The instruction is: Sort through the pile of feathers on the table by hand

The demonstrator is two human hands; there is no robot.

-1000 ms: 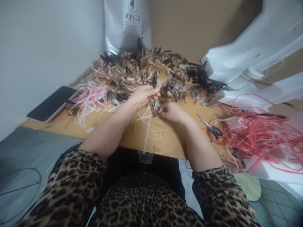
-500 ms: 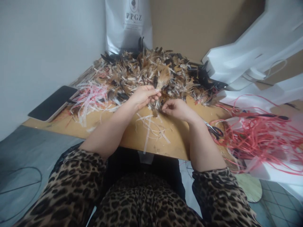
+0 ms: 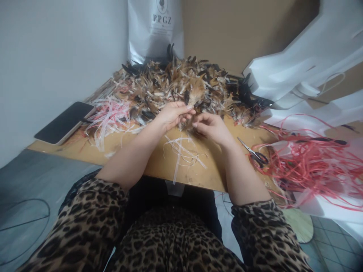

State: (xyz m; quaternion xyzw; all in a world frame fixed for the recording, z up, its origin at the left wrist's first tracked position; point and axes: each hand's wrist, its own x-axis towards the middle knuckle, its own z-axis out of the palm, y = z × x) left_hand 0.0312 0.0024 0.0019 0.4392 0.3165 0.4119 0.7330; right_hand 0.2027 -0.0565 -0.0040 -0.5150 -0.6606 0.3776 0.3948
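Observation:
My left hand [image 3: 176, 114] pinches a small bunch of brown feathers [image 3: 196, 90] between thumb and fingers, its fluffy tips fanning upward. Close on its right is my right hand [image 3: 209, 125], fingers curled together beside the lower end of the bunch. What its fingertips hold, if anything, is too blurred to make out. Behind both hands spreads a big heap of brown, black and whitish feathers [image 3: 159, 83]. Below them, thin white strips [image 3: 181, 151] lie loosely crossed on the tan tabletop [image 3: 147, 158].
A dark-screened phone [image 3: 65, 122] and a tangle of pink and white strips [image 3: 110, 113] lie on the left. To the right are scissors [image 3: 255, 154] and a pile of red ribbon [image 3: 312, 162]. A white printed bag [image 3: 155, 34] stands behind; a white machine-like body [image 3: 292, 64] overhangs the right.
My right hand has risen slightly, closer to my left hand and the feather bunch. The left hand keeps its pinch. More of the scissors shows beside the right forearm.

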